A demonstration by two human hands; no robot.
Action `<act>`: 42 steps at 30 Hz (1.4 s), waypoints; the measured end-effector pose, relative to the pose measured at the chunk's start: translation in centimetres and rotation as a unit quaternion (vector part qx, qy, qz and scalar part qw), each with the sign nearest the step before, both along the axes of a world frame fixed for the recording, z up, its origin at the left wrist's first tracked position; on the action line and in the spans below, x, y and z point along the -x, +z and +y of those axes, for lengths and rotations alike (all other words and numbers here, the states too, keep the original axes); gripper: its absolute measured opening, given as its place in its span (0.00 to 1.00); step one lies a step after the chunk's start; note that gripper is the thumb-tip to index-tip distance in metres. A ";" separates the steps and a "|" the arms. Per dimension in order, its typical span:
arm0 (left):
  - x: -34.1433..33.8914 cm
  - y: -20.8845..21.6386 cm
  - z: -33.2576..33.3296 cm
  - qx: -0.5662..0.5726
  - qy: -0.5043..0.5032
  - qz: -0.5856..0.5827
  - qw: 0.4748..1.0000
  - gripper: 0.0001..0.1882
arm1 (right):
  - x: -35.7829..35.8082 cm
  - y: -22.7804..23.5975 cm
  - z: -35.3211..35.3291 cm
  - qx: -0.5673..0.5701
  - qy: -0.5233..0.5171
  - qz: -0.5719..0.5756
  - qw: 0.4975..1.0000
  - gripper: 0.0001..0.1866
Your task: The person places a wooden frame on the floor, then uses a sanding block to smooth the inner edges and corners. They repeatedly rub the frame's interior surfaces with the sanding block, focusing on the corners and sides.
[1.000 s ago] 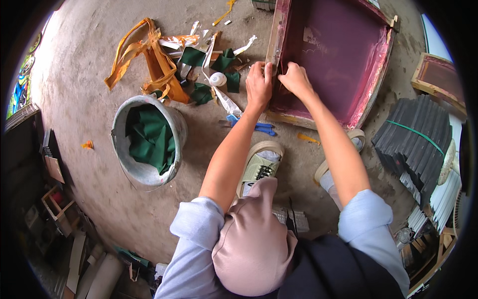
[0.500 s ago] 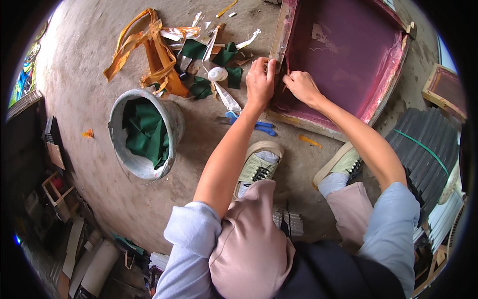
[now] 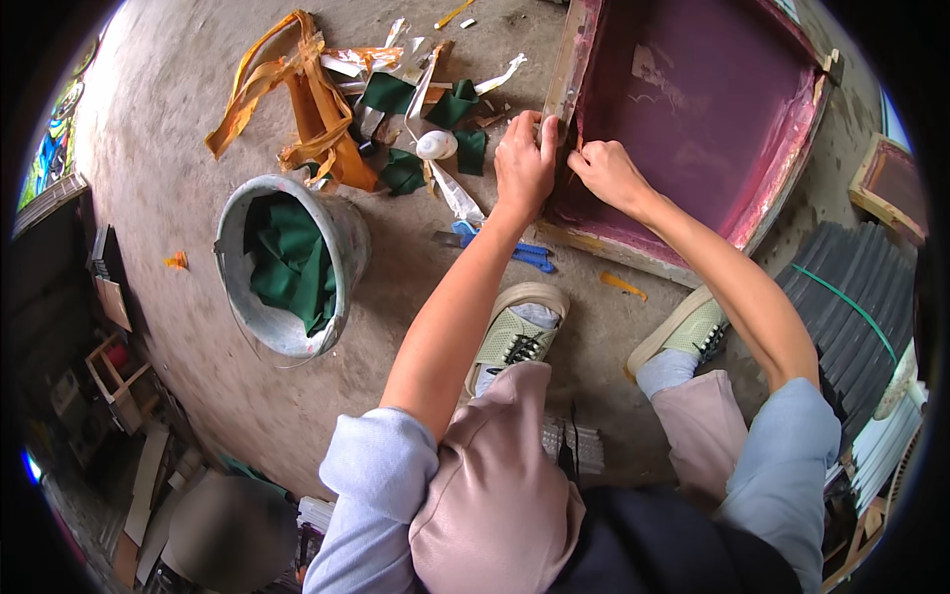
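A large screen-printing frame (image 3: 567,71) with purple mesh and worn wooden rails lies on the floor at the upper right. My left hand (image 3: 524,166) is closed over its left rail, thumb along the top. Just inside that rail, my right hand (image 3: 611,172) pinches the end of a narrow reddish strip (image 3: 581,127) that runs up along the inner edge. The fingertips partly hide the strip's end. Blue-handled scissors (image 3: 529,254) lie on the floor below my left wrist.
A grey bucket (image 3: 226,233) holding green cloth (image 3: 292,262) stands at left. Beyond it are crumpled orange tape (image 3: 327,139), green scraps (image 3: 389,92) and a white round object (image 3: 436,146). Bundled dark slats (image 3: 841,297) lie at right. A blurred round shape (image 3: 233,535) is at lower left.
The view has shifted slightly, and both hands keep their places on the frame and strip. A blurred round shape has appeared at the lower left.
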State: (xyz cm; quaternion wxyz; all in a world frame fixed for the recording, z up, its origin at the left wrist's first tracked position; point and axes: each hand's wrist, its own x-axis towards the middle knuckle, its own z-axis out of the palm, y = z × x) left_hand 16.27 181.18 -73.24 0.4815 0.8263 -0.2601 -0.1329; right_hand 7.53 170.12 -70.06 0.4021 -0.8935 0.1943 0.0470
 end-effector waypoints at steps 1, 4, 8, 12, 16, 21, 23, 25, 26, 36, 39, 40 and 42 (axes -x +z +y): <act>0.0 0.0 0.0 0.000 -0.002 0.003 1.000 0.17 | 0.1 -0.3 -0.1 -0.010 -0.001 0.005 1.000 0.19; -0.1 0.0 0.0 -0.009 -0.005 0.020 1.000 0.17 | 0.1 -0.2 -0.5 -0.038 -0.007 0.018 0.999 0.19; -0.3 0.1 -0.4 -0.004 -0.008 0.006 1.000 0.18 | 0.4 0.3 -1.0 -0.053 -0.021 0.016 0.998 0.19; -0.6 0.3 -1.3 -0.001 -0.017 0.017 1.000 0.18 | 0.3 0.7 -2.6 -0.082 0.004 0.042 0.996 0.19; -0.7 0.4 -1.9 0.009 -0.022 0.028 0.999 0.18 | 0.3 -0.6 -3.2 -0.076 0.002 0.052 0.996 0.19; -0.3 0.1 -0.3 0.011 -0.008 0.002 1.000 0.19 | -0.1 -0.5 -1.0 -0.046 -0.008 0.034 0.998 0.19; 0.6 0.0 0.7 0.005 -0.006 -0.002 1.000 0.19 | 0.3 -0.3 0.7 -0.048 -0.024 0.096 0.994 0.20; 1.4 0.3 1.1 0.002 -0.001 -0.005 1.000 0.19 | 0.7 0.2 1.5 -0.025 -0.058 0.107 0.992 0.20; 1.3 0.3 1.2 -0.025 -0.016 -0.013 0.999 0.15 | 1.0 0.5 1.7 -0.030 -0.056 0.111 0.992 0.20; -1.1 7.2 2.4 -0.183 -0.198 -0.179 0.946 0.24 | 10.3 12.5 -4.1 0.037 -0.054 0.145 0.987 0.17; -3.2 14.5 1.4 -0.201 -0.347 -0.229 0.887 0.19 | 14.1 19.1 -6.8 0.060 -0.116 0.069 0.989 0.13; -3.1 16.9 1.5 -0.215 -0.379 -0.260 0.862 0.18 | 14.8 21.2 -7.0 0.120 -0.108 0.063 0.985 0.13; -3.3 21.6 2.5 -0.239 -0.427 -0.321 0.811 0.17 | 15.7 25.9 -6.4 0.200 -0.106 0.042 0.973 0.14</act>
